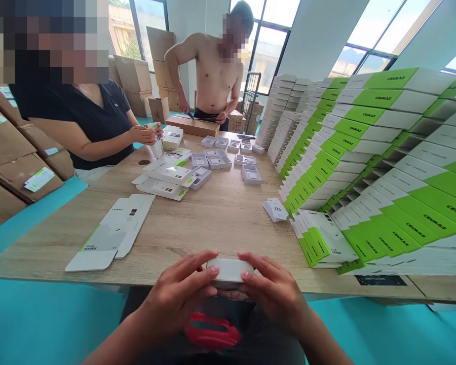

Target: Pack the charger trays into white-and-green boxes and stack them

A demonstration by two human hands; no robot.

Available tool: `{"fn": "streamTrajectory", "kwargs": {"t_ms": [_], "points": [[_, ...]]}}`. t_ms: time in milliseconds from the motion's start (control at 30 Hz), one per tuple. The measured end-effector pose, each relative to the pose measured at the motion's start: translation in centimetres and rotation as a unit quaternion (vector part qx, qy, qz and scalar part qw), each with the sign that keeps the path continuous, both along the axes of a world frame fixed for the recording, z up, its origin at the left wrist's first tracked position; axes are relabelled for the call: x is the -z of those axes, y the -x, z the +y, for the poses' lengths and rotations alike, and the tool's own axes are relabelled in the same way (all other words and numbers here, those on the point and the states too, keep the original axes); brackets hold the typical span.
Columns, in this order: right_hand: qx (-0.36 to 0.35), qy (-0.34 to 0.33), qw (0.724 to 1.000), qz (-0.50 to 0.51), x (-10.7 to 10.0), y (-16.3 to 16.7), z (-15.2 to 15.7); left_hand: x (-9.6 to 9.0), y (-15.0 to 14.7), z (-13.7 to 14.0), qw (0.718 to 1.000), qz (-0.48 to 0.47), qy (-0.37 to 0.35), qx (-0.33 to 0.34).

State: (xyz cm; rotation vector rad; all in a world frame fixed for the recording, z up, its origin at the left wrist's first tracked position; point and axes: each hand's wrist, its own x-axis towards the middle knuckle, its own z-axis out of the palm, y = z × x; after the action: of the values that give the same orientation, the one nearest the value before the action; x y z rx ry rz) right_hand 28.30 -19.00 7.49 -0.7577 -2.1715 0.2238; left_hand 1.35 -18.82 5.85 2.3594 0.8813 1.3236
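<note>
Between my two hands, at the table's near edge, is a small box (229, 270) with its white end face turned toward me. My left hand (184, 289) grips its left side, thumb on the near face and fingers behind. On the opposite side my right hand (271, 289) holds it in the same way. The rest of the box is mostly hidden by its end face and my fingers. Right of my hands lies a short stack of green and white boxes (319, 238). A flat, unfolded carton (112, 230) rests to the left.
Tall stacks of green and white boxes (365, 126) line the table's right side. Grey trays (216, 159), a pile of cards (275, 209) and flat cartons (167, 175) lie farther back. One co-worker (102, 111) handles a box; another (216, 76) works over a brown carton (193, 125).
</note>
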Motion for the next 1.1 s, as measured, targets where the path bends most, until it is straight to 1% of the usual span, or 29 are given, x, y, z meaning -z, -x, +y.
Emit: {"fn": "streamTrajectory", "kwargs": {"t_ms": [33, 67, 100, 133, 167, 200, 233, 267, 300, 333, 367, 400, 467, 500, 533, 600, 633, 700, 767, 800, 833, 867, 900, 933, 967, 1000, 1033, 1067, 1100], "points": [[-0.004, -0.002, 1.0, -0.007, 0.2, -0.1, 0.0, 0.8, 0.2, 0.3, 1.0, 0.011, -0.023, 0.015], [-0.004, 0.007, 1.0, -0.005, 0.5, -0.1, 0.0, 1.7, 0.2, 0.5, 0.999, 0.007, -0.028, 0.024], [0.0, 0.026, 1.0, 0.007, 0.8, 0.0, -0.2, 2.5, 0.0, 0.6, 1.0, -0.011, -0.009, 0.026], [0.01, 0.053, 0.998, 0.031, 1.1, 0.2, -0.4, 3.4, -0.3, 0.6, 0.998, -0.039, 0.036, 0.024], [0.025, 0.085, 0.994, 0.071, 1.4, 0.4, -0.7, 4.2, -0.8, 0.5, 0.992, -0.071, 0.102, 0.025], [0.041, 0.12, 0.984, 0.124, 1.7, 0.6, -1.0, 4.8, -1.4, 0.2, 0.977, -0.107, 0.18, 0.033], [0.051, 0.154, 0.97, 0.181, 1.9, 0.7, -1.4, 5.4, -2.1, -0.2, 0.955, -0.136, 0.259, 0.05], [0.052, 0.187, 0.954, 0.228, 2.1, 0.7, -1.8, 5.8, -2.8, -0.7, 0.931, -0.157, 0.32, 0.08], [0.041, 0.22, 0.94, 0.256, 2.0, 0.5, -2.2, 6.0, -3.4, -1.0, 0.913, -0.172, 0.353, 0.11], [0.024, 0.248, 0.931, 0.266, 1.8, 0.2, -2.5, 6.1, -3.9, -1.2, 0.908, -0.179, 0.356, 0.129], [0.008, 0.27, 0.927, 0.26, 1.2, -0.3, -2.9, 6.0, -4.4, -1.3, 0.915, -0.178, 0.335, 0.135], [0.001, 0.286, 0.926, 0.244, 0.4, -1.0, -3.3, 5.7, -4.8, -1.1, 0.932, -0.167, 0.293, 0.129], [0.014, 0.302, 0.93, 0.208, -1.9, -2.3, -4.1, 4.5, -5.3, -0.2, 0.976, -0.106, 0.162, 0.102], [0.028, 0.306, 0.935, 0.177, -3.2, -2.9, -4.6, 3.7, -5.5, 0.5, 0.99, -0.061, 0.084, 0.094], [0.044, 0.311, 0.94, 0.131, -4.3, -3.3, -5.0, 2.9, -5.7, 1.2, 0.996, -0.012, 0.005, 0.092], [0.09, 0.317, 0.944, 0.022, -6.0, -3.4, -5.6, 1.5, -6.0, 2.6, 0.983, 0.06, -0.143, 0.097], [0.114, 0.315, 0.942, -0.02, -6.4, -3.3, -5.7, 1.1, -6.1, 3.1, 0.972, 0.079, -0.196, 0.1], [0.151, 0.3, 0.94, -0.058, -6.3, -3.1, -5.5, 0.9, -6.4, 4.0, 0.96, 0.085, -0.251, 0.088], [0.185, 0.255, 0.947, -0.066, -5.5, -3.8, -4.7, 1.4, -6.6, 4.4, 0.965, 0.054, -0.252, 0.038], [0.219, 0.216, 0.948, -0.079, -5.1, -4.7, -4.0, 1.9, -6.7, 4.5, 0.971, 0.032, -0.236, 0.008], [0.268, 0.167, 0.944, -0.1, -4.6, -6.0, -3.2, 2.3, -6.8, 4.5, 0.976, 0.005, -0.216, -0.016], [0.324, 0.115, 0.93, -0.128, -4.1, -7.7, -2.2, 2.7, -6.9, 4.5, 0.981, -0.022, -0.192, -0.027], [0.38, 0.066, 0.908, -0.162, -3.7, -9.5, -1.1, 3.0, -7.2, 4.4, 0.986, -0.037, -0.159, -0.025], [0.42, 0.036, 0.884, -0.202, -3.4, -11.4, 0.0, 3.3, -7.6, 4.5, 0.992, -0.042, -0.114, -0.013], [0.443, 0.023, 0.863, -0.244, -3.1, -13.1, 1.0, 3.4, -8.3, 4.7, 0.997, -0.04, -0.059, 0.003], [0.451, 0.023, 0.846, -0.283, -2.8, -14.7, 1.9, 3.3, -9.2, 5.0, 0.999, -0.035, 0.013, 0.022], [0.453, 0.029, 0.835, -0.312, -2.6, -15.9, 2.6, 3.2, -10.5, 5.5, 0.993, -0.038, 0.106, 0.043], [0.452, 0.033, 0.828, -0.33, -2.3, -16.8, 3.1, 2.9, -12.1, 6.3, 0.975, -0.048, 0.205, 0.065], [0.452, 0.03, 0.826, -0.336, -2.0, -17.3, 3.2, 2.6, -13.9, 7.3, 0.947, -0.064, 0.303, 0.087]]}}
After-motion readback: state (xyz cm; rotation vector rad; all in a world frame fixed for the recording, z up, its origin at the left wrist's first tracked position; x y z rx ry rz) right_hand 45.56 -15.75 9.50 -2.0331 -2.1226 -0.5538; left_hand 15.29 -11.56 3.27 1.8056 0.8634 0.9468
